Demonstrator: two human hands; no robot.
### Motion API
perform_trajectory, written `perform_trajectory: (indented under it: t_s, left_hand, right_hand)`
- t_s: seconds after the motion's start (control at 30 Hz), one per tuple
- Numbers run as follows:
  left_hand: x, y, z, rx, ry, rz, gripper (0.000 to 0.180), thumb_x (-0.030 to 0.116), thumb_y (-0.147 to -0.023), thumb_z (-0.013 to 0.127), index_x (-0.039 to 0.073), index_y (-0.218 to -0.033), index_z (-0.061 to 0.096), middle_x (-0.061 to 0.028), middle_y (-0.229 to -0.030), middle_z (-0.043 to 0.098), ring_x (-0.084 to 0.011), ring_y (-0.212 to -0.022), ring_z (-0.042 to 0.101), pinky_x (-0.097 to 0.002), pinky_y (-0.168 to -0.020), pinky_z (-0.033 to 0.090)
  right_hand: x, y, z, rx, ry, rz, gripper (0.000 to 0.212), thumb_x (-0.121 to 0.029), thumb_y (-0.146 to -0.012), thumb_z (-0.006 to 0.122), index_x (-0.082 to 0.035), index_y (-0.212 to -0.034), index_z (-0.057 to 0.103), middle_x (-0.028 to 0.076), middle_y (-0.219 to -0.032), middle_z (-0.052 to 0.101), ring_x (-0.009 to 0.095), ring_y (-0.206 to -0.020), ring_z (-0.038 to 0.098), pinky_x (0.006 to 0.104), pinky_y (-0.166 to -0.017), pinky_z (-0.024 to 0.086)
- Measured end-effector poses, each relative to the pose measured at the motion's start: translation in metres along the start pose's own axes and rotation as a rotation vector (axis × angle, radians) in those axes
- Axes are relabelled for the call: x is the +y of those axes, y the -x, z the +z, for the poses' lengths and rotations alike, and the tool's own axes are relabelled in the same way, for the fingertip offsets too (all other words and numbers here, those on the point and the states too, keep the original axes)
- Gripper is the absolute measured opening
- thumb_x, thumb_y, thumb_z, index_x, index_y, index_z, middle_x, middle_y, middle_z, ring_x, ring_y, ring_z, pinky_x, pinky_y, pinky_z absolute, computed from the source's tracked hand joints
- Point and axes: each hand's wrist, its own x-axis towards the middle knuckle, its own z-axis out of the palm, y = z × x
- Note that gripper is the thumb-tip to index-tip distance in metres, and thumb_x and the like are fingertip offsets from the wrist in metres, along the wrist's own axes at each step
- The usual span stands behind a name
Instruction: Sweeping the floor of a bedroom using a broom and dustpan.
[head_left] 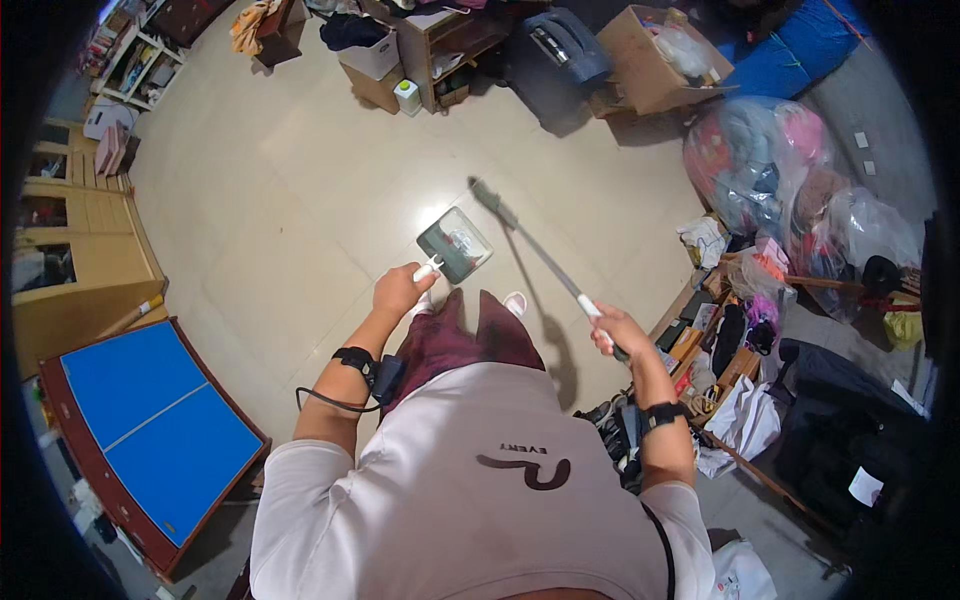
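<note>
My left hand [398,290] is closed around the white handle of a grey-green dustpan [458,262], held low in front of my feet. Some pale and reddish bits show inside the pan, too small to name. In my right hand [618,332], fingers wrapped round the grip, is a broom [548,262] with a long grey stick. Its grey-green head [492,202] reaches out past the dustpan, up and to the right of it, and the two are apart. Whether the bristles touch the floor I cannot tell.
Pale tiles cover the floor [300,200]. A blue-topped table [160,400] stands at the left, near a wooden cabinet [90,220]. Along the far side are a dark suitcase [555,60] and a cardboard box [660,65]. Stuffed plastic bags [750,160] and clutter line the right.
</note>
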Motion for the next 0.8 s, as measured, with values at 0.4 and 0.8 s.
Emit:
perform_trajectory:
  t_s: [0.4, 0.8]
  left_hand:
    - [-0.059, -0.036, -0.054, -0.060, -0.022, 0.022, 0.047, 0.056, -0.081, 0.054, 0.013, -0.095, 0.065, -0.0151, -0.082, 0.066, -0.0324, -0.079, 0.063, -0.0432, -0.068, 0.049]
    - [-0.078, -0.059, -0.058, -0.097, -0.004, 0.132, 0.050, 0.055, -0.081, 0.055, 0.008, -0.090, 0.065, -0.0162, -0.073, 0.064, -0.0328, -0.070, 0.062, -0.0415, -0.063, 0.047]
  right_hand:
    - [-0.016, -0.166, 0.108, 0.214, 0.280, -0.158, 0.037, -0.008, -0.088, 0.044, -0.012, -0.124, 0.039, 0.000, -0.058, 0.042, 0.009, -0.043, 0.041, 0.0252, -0.036, 0.038]
    - [0.046, 0.007, 0.121, -0.001, -0.194, 0.054, 0.050, -0.009, -0.089, 0.050, -0.010, -0.136, 0.036, 0.001, -0.064, 0.047, 0.008, -0.044, 0.041, 0.0198, -0.036, 0.030]
